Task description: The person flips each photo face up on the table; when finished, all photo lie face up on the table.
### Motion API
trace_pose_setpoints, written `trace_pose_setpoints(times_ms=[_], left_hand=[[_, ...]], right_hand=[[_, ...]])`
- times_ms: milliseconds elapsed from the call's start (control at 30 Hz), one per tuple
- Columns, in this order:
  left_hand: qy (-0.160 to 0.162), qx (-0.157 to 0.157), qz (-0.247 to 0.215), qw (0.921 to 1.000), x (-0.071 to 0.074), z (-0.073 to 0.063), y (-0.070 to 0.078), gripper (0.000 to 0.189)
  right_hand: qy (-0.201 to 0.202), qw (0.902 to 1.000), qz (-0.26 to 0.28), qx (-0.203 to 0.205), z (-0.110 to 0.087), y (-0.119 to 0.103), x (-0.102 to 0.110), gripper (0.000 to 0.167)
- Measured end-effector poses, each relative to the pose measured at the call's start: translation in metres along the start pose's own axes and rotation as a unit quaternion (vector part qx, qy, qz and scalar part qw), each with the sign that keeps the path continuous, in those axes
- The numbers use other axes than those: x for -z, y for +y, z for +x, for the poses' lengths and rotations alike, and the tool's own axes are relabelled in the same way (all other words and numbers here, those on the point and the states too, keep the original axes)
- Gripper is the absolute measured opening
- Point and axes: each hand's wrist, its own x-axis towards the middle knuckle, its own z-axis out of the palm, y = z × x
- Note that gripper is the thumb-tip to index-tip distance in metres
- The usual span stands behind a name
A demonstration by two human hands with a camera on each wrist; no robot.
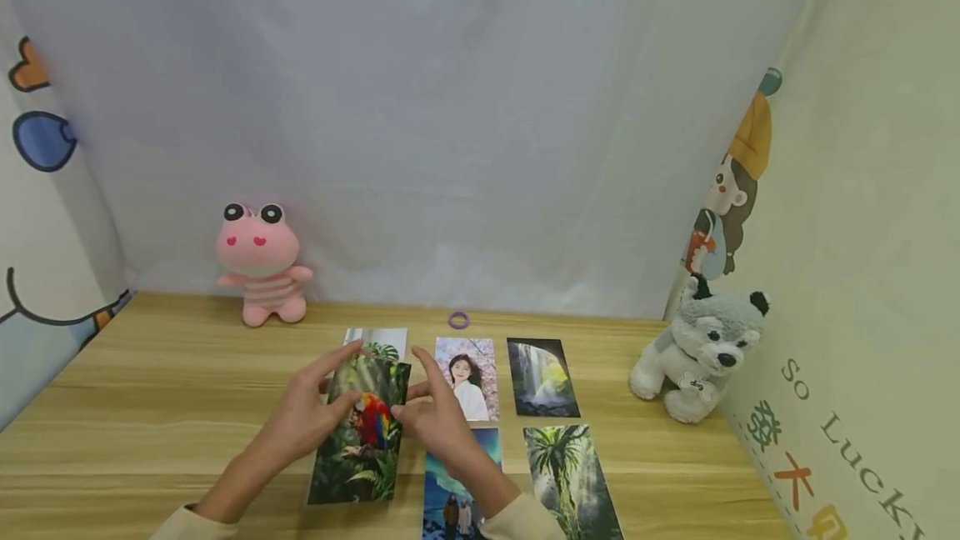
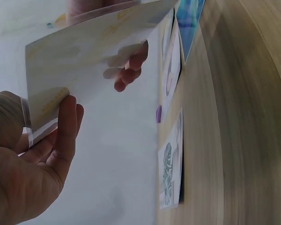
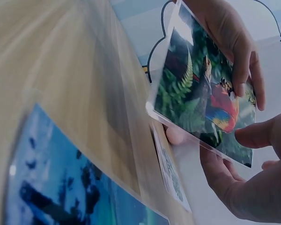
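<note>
A glossy photo of a red parrot among green leaves [image 1: 358, 461] is held up between both hands, tilted above the table. My left hand [image 1: 303, 407] grips its left edge, thumb on the picture side and fingers behind. On the right edge, my right hand [image 1: 438, 419] pinches it the same way. The left wrist view shows the photo's pale back [image 2: 84, 61] with fingertips against it. Behind it lies a photo with a leafy plant [image 1: 378, 340], partly hidden. A photo of people under an aurora [image 1: 465, 490] lies beneath my right forearm.
To the right lie a portrait photo [image 1: 468, 382], a waterfall photo [image 1: 543, 377] and a forest tree photo [image 1: 570, 473]. A purple ring [image 1: 458, 320] sits near the back edge. A pink plush toy [image 1: 262, 265] stands back left, a grey plush dog [image 1: 701, 348] at the right.
</note>
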Motion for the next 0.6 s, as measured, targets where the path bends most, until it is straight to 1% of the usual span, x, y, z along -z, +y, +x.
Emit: trace_pose_setpoints(times_ms=[67,133,267,467,600], left_hand=[[0.007,0.016,-0.001,0.9998,0.002,-0.001,-0.002,0.063],[0.007,0.036,-0.012,0.9993,0.004,-0.001,-0.003,0.064],[-0.002,0.069,-0.038,0.9969,0.007,-0.002,-0.004,0.066],[-0.009,0.086,-0.061,0.9944,0.01,-0.003,-0.009,0.066],[-0.02,0.102,-0.079,0.9914,0.012,-0.003,-0.012,0.066]], right_hand=[[-0.007,1.0,0.005,0.001,-0.004,0.0,0.0,0.08],[-0.017,0.9998,0.007,0.0,-0.008,0.0,-0.001,0.079],[-0.052,0.9986,-0.003,0.002,-0.015,-0.001,0.001,0.077],[-0.062,0.9976,-0.03,0.008,-0.02,0.0,-0.001,0.082],[-0.07,0.9965,-0.043,0.016,-0.021,0.001,-0.003,0.083]])
